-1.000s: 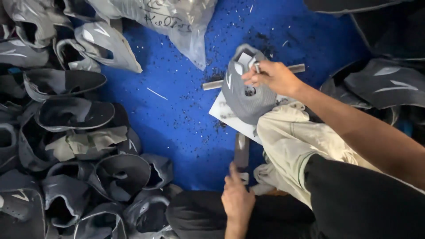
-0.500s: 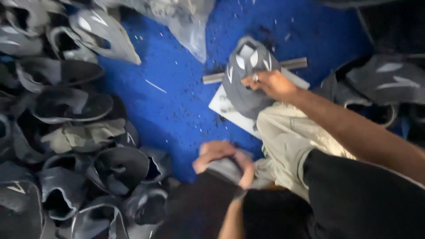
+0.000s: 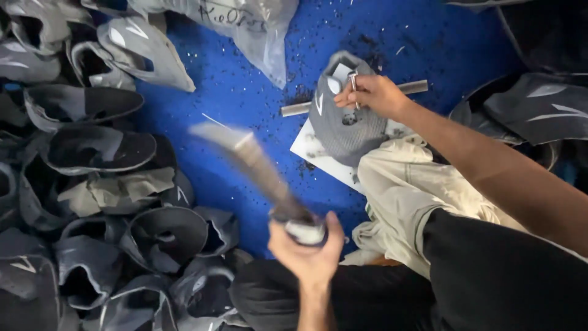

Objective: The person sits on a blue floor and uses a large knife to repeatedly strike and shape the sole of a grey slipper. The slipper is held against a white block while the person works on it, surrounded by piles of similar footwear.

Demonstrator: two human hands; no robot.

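Note:
My right hand (image 3: 375, 95) grips a small metal punch tool (image 3: 353, 80) and presses it on a grey shoe upper (image 3: 346, 122). The upper lies over a white board (image 3: 312, 150) and a metal bar (image 3: 294, 109) on the blue floor. My left hand (image 3: 304, 245) is raised low in the middle, closed around the handle of a long mallet-like tool (image 3: 245, 162). That tool is blurred and points up and to the left, well apart from the upper.
A heap of grey and black shoe uppers (image 3: 92, 184) fills the left side. A clear plastic bag (image 3: 245, 24) lies at the top. More dark uppers (image 3: 527, 110) sit at the right. Black scraps speckle the blue floor (image 3: 245, 92). My knee in pale trousers (image 3: 404, 190) is beside the board.
My left hand has lifted the long tool from down by my knee and swung it up to the left. My right hand stays on the upper with the punch.

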